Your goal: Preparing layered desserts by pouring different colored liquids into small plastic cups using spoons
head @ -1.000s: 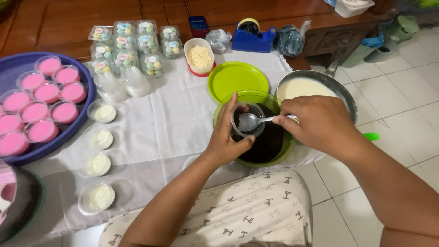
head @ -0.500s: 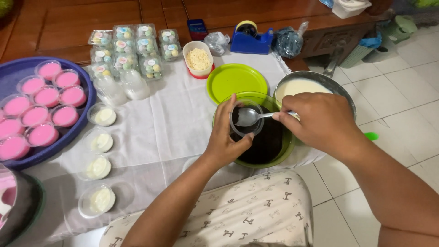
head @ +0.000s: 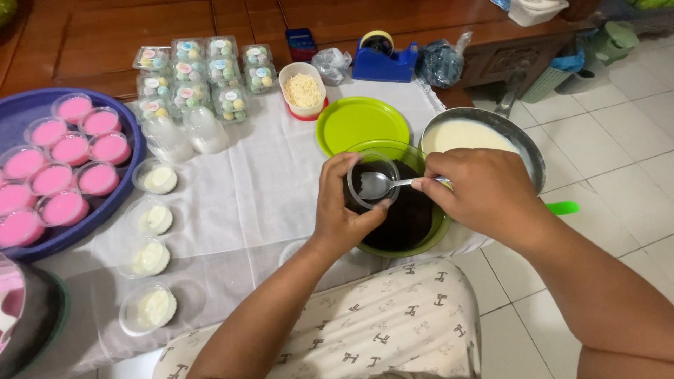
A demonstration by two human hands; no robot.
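Spoon over cup, barely any change from the frames before: both hands hold position above the green bowl.

White cloth (head: 246,196) covers the floor work area; purple tray (head: 42,238) of pink cups at 9 o'clock, metal pan (head: 523,140) of cream at 2 o'clock. Green bowl (head: 425,242) of dark crumbs sits centre. Left hand (head: 340,207) has its fingers wrapped round a clear cup (head: 372,181), same grip as half a second back. Right hand (head: 484,193) pinches the spoon (head: 379,184) handle closed, bowl of spoon inside the cup rim. Only shift: spoon sits slightly lower, so filling looks mid-step.
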